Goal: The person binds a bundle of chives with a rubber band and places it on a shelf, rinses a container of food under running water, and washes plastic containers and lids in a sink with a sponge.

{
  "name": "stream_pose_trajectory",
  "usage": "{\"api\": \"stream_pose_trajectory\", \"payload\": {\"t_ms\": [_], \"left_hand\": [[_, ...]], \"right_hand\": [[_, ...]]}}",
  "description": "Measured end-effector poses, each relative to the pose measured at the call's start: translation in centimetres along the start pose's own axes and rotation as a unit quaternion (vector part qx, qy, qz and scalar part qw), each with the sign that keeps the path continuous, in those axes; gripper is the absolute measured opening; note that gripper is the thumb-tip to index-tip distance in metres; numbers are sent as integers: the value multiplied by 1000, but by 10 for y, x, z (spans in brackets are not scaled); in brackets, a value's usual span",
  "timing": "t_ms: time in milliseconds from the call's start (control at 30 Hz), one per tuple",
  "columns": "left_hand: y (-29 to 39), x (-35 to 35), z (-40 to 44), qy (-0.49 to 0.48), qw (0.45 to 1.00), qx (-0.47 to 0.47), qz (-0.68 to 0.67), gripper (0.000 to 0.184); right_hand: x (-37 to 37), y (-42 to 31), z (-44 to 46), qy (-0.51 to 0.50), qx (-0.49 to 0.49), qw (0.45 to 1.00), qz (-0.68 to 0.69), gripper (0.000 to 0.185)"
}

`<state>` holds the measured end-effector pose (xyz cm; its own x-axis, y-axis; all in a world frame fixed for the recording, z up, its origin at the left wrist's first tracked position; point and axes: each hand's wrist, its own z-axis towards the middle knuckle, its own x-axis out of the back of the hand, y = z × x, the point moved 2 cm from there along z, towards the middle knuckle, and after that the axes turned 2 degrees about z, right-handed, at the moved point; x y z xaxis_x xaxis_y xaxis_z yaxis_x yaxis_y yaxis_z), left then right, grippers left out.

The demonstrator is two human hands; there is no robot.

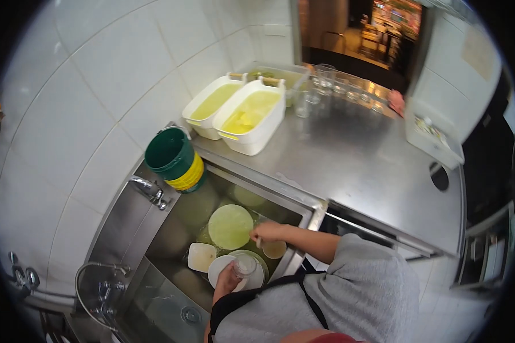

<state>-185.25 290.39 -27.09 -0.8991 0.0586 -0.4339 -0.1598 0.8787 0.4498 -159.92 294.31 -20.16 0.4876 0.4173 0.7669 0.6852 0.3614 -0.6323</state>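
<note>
My left hand (228, 278) is closed around a clear glass (245, 264), held tilted over white plates (218, 267) at the near side of the sink. My right hand (265, 231) has its fingers closed above the sink's right side; a small pale thing shows below them, too blurred to name. Just under that hand is a round beige bowl (275, 250). A large round pale-green plate (230, 227) lies in the murky water, left of my right hand. Left of the stacked plates sits a square white bowl (202, 257).
A green bucket (169, 151) with a yellow band stands at the sink's far-left corner, near a faucet (149, 190). Two white tubs (257, 134) of yellowish water stand on the steel counter (349, 154). Several glasses (326, 80) line its back, beside a pink cloth (395, 102). A second basin (169, 300) adjoins.
</note>
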Motion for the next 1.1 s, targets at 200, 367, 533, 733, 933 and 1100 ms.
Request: {"api": "stream_pose_trajectory", "payload": {"t_ms": [200,367,533,733,933,1100], "left_hand": [[56,3,-28,-83,963,-251,-44,11],[30,-32,-34,-200,952,-148,175,15],[33,-80,-66,-172,950,-196,173,16],[17,-115,-83,-198,855,-194,438,25],[21,-139,-59,-18,789,-538,295,24],[-10,-221,-77,-110,544,-580,596,30]], "right_hand": [[63,-106,-80,394,-10,918,-46,18],[27,-126,-140,145,-195,966,-89,13],[32,-169,-165,399,-86,903,-134,11],[-28,-149,-199,293,-127,943,-95,11],[-155,-101,-377,398,-416,778,250,26],[-381,-164,-631,312,-832,410,205,41]]}}
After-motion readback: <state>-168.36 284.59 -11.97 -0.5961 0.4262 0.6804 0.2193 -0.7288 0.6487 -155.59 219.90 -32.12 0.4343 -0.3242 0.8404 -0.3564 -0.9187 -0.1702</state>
